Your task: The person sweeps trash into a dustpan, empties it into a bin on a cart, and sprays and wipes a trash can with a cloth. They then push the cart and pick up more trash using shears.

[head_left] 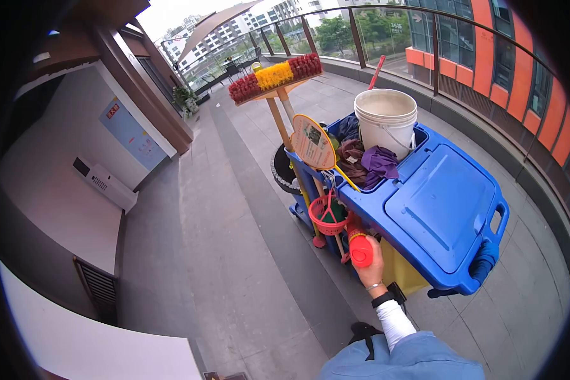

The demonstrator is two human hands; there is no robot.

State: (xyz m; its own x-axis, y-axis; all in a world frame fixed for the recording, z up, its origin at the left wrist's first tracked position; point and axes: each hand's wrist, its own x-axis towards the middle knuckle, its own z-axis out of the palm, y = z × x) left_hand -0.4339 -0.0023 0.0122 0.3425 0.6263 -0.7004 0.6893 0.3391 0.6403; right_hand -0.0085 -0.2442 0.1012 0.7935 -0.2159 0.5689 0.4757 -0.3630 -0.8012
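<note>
Beside the blue cart, the right hand grasps a red bottle around its side, leaving the round end uncovered.

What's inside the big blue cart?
The open part of the cart holds a white bucket, a purple cloth and a brownish cloth. They cover whatever lies beneath. The shut lid hides what's under it, so I can't tell.
</note>
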